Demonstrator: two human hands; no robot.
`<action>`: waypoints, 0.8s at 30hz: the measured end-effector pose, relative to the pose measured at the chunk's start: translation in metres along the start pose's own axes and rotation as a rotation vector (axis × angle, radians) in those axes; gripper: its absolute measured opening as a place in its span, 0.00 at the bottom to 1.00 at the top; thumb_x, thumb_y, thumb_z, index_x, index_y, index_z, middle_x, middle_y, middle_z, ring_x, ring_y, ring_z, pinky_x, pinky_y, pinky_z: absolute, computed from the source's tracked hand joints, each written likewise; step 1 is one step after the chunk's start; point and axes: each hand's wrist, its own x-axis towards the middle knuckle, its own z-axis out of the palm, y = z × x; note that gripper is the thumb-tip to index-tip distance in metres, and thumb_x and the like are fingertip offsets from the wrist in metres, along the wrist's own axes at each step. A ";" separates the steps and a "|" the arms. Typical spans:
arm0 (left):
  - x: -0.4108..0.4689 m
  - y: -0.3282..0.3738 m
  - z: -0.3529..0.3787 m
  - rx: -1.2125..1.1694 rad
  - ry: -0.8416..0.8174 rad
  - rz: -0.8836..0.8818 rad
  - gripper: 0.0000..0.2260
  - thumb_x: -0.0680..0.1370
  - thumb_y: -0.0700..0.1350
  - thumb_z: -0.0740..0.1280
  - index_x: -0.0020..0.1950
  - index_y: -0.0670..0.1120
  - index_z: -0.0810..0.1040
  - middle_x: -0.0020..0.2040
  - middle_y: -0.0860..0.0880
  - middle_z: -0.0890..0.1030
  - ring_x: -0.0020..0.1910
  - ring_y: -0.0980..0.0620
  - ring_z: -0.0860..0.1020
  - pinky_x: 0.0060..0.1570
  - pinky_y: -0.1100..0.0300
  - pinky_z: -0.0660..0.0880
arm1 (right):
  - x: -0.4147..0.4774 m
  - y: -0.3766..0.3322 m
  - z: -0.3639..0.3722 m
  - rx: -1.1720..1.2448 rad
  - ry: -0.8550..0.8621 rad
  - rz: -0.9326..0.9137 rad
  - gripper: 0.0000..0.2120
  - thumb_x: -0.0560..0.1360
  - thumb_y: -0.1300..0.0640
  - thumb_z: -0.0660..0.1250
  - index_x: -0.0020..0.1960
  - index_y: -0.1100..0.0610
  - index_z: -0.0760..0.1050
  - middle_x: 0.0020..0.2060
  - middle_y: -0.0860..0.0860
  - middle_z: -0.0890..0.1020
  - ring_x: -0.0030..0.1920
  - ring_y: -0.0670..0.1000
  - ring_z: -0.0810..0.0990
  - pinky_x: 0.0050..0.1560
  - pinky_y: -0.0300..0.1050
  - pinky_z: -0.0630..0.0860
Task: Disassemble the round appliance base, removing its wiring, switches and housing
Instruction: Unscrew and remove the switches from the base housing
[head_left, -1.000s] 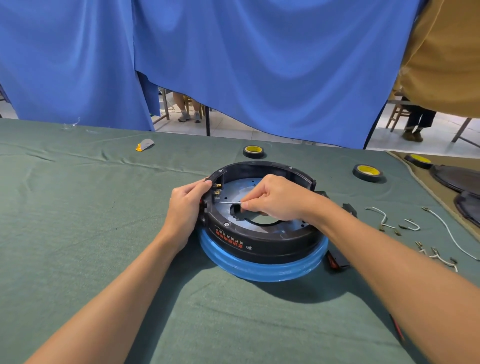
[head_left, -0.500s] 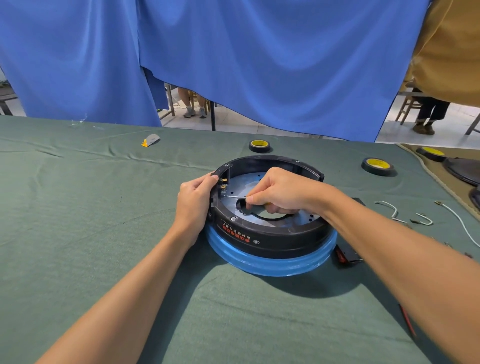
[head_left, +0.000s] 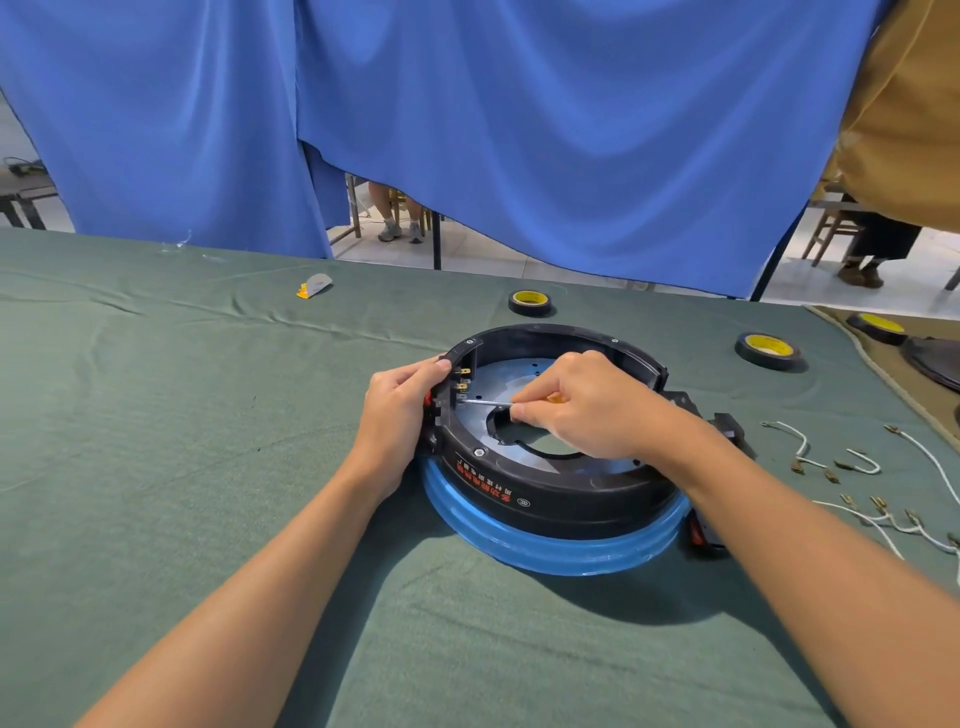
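Hands both busy: left hand (head_left: 397, 410) clamps the left wall of the base (head_left: 550, 501), mid-counter (head_left: 156, 467). Switch (head_left: 462, 384) terminals sit inside that wall, with the screwdriver (head_left: 485, 401) tip at them, pinched by right hand (head_left: 597, 410). Base looks rigid and fairly heavy; grip the rim. Terminals likely bend. Wires (head_left: 857, 462) lie right of the base.

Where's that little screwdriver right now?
Head view, centre: the right hand pinches the screwdriver inside the round base, its tip at the terminals beside the left hand.
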 end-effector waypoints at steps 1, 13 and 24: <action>0.000 0.000 0.000 0.000 -0.002 0.000 0.15 0.79 0.42 0.64 0.35 0.48 0.85 0.33 0.49 0.83 0.31 0.53 0.80 0.31 0.64 0.75 | 0.000 0.000 -0.001 0.029 0.022 -0.007 0.16 0.78 0.53 0.62 0.47 0.67 0.78 0.31 0.62 0.74 0.28 0.44 0.60 0.33 0.43 0.62; -0.001 0.001 0.001 -0.017 0.003 -0.009 0.15 0.79 0.42 0.64 0.35 0.49 0.85 0.31 0.50 0.82 0.30 0.54 0.79 0.30 0.65 0.74 | 0.002 0.001 0.001 0.075 0.052 0.036 0.18 0.79 0.52 0.62 0.50 0.68 0.77 0.26 0.52 0.68 0.26 0.46 0.60 0.33 0.43 0.60; -0.001 -0.001 -0.003 -0.025 -0.053 -0.018 0.17 0.81 0.45 0.62 0.38 0.46 0.85 0.36 0.47 0.83 0.35 0.53 0.81 0.35 0.62 0.76 | -0.005 0.005 -0.002 0.165 0.012 0.064 0.15 0.77 0.52 0.66 0.44 0.64 0.81 0.23 0.51 0.72 0.24 0.45 0.59 0.26 0.35 0.60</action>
